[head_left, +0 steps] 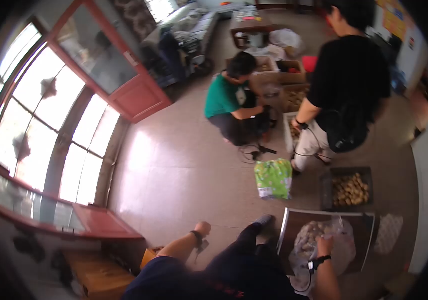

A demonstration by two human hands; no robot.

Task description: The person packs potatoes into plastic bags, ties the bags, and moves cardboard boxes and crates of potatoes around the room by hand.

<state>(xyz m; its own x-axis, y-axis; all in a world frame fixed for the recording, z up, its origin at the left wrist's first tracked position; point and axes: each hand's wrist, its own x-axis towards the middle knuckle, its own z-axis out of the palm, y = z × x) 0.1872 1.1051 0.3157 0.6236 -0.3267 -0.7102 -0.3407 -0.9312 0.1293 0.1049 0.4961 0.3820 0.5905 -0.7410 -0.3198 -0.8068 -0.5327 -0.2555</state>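
Observation:
My right hand [325, 244] is closed on the edge of a clear plastic bag [304, 250] that holds several pale round items. The bag rests on a dark board with a light metal frame [284, 235], at the lower right. My left hand [203, 229] hangs over the floor near my left knee, away from the bag. Its fingers look curled, but blur hides whether anything is in them. Both wrists carry a black strap with a small device.
Beyond the board stand a dark crate [326, 187] of potato-like items and a green bag [273, 178]. A person in green [221, 95] crouches by cardboard boxes [294, 97]; a person in black [349, 75] stands beside them. A red-framed door [144, 97] is open at left.

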